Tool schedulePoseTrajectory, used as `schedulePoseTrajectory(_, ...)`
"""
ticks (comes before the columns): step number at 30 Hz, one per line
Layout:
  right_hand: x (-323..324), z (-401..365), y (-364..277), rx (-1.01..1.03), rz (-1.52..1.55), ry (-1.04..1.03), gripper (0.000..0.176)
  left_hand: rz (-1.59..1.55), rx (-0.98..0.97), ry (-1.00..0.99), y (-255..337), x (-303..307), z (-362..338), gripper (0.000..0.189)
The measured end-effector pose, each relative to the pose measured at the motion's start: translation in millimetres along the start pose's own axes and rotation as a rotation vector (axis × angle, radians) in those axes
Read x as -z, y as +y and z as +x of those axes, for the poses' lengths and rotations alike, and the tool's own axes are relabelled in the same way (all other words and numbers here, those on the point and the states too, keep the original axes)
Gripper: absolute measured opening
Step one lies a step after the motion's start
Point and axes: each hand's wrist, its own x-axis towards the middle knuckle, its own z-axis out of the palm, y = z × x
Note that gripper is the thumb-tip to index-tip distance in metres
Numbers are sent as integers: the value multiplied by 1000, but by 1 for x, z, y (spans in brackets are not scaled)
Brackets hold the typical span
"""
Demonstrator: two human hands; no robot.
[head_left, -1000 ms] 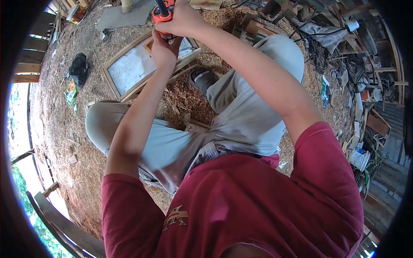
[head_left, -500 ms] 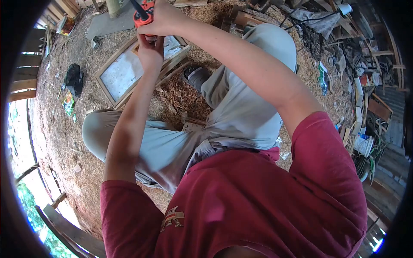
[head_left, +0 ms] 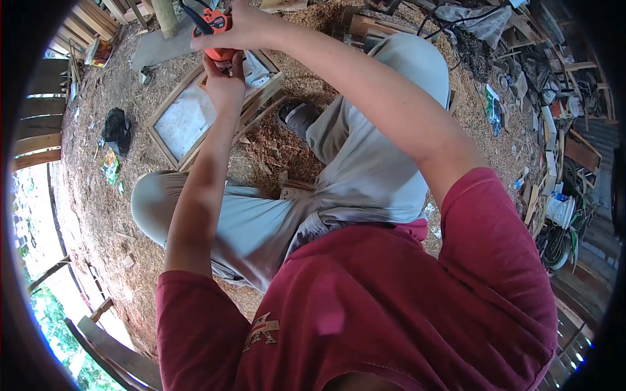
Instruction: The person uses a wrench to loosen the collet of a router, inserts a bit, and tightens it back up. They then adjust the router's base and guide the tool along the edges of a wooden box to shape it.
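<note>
Littered floor (head_left: 104, 215), red tool (head_left: 212, 25) in both hands (head_left: 251, 27), shifted leftward

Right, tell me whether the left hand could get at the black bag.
Probably, perhaps with a lean: only the wooden frame, lying low, is between the left hand and the black bag, though that hand is busy at the red tool.

Bits of wood cover the ground (head_left: 98, 221). Near ten o'clock is a crumpled black bag (head_left: 116, 132), with a shiny green and yellow wrapper (head_left: 111, 167) just below it. A round post (head_left: 165, 18) stands near eleven, by a flat gray sheet (head_left: 153, 53). At two lies a green and blue wrapper (head_left: 493, 109). A white bucket (head_left: 561, 210) sits at three, just above a wheel (head_left: 556, 251).
</note>
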Motion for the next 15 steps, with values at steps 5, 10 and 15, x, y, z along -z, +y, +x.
schedulePoseTrajectory(5, 22, -37, -32, -275, 83, 283, 82, 29, 34, 16, 3, 2, 2, 73)
schedulePoseTrajectory(10, 52, -50, -28, -497, 94, 147, 85, 31, -25, 35, -4, -2, 6, 73)
schedulePoseTrajectory(15, 17, -66, 26, -223, 447, 504, 39, 15, -5, 0, 1, 1, 6, 76)
